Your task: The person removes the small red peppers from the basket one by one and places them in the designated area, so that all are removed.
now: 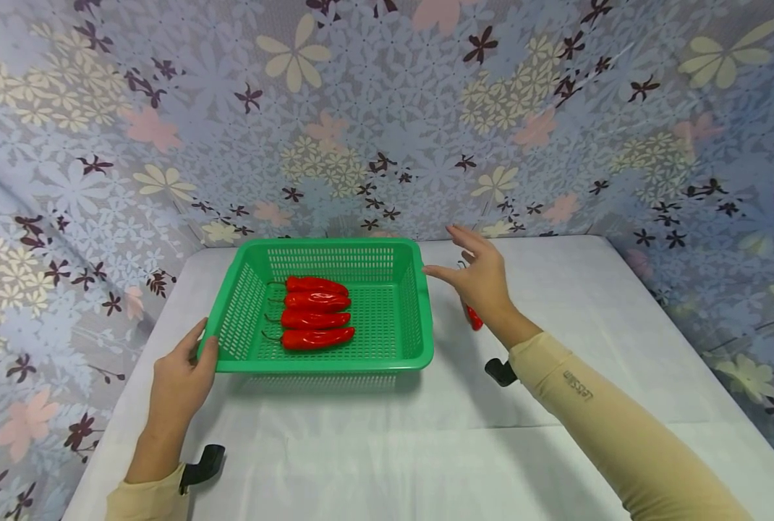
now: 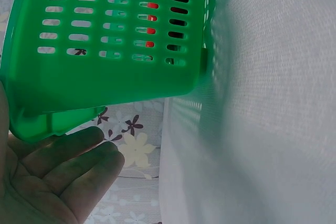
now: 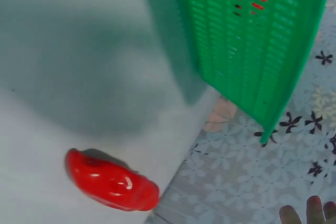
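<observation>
Your left hand [image 1: 181, 380] grips the basket [image 1: 325, 367]: four peppers [image 1: 318, 320] in, one pepper [image 3: 113, 182] outside. Your right hand [image 1: 485, 282] is spread, empty.

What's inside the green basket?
Four red peppers lie side by side in the green basket, with bare perforated floor showing to their right. Whatever is directly beneath the peppers is covered, so I can't tell.
</observation>
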Motion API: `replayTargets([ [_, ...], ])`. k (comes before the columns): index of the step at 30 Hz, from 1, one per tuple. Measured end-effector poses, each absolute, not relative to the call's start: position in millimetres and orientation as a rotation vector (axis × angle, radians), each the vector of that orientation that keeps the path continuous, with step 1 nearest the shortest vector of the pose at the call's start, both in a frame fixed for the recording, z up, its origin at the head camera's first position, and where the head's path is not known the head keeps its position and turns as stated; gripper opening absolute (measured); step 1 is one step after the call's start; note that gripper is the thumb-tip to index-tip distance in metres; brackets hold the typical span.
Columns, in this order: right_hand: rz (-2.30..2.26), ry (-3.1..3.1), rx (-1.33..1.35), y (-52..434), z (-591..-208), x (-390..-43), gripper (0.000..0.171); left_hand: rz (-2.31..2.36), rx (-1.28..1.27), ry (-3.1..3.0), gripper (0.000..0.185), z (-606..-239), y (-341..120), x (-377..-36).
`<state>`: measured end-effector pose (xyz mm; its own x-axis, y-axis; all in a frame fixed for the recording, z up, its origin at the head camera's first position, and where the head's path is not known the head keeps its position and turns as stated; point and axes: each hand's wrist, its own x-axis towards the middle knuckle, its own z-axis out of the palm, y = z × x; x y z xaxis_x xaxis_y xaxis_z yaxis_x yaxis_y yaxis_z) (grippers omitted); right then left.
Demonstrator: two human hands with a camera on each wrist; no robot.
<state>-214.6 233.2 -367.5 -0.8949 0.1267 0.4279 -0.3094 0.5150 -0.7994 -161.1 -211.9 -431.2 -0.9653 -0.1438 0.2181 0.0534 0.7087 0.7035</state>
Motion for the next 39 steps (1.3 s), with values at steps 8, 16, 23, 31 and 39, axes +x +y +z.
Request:
replayTargets([
  [8,1.426,-2.349,0.172,220.5,-358.3,-218.5,0.080,-1.104,0.068,-2.665,0.055,-430.1,-211.6,-160.3],
  [16,1.474,-2.354,0.217,208.4,-350.7,-226.0,0.079,-1.094,0.076,-2.676,0.056,-429.7,-212.2,-160.9],
  [23,1.567,-2.380,0.247,196.9,-344.9,-235.0,0.079,-1.089,0.055,-2.650,0.054,-431.1,-212.6,-161.8],
  [31,1.729,-2.390,0.301,180.4,-342.5,-242.6,0.079,-1.102,0.050,-2.644,0.055,-432.1,-212.2,-162.4],
  [39,1.837,-2.379,0.364,167.3,-343.8,-248.1,0.076,-1.108,0.052,-2.642,0.055,-434.0,-214.1,-164.0],
])
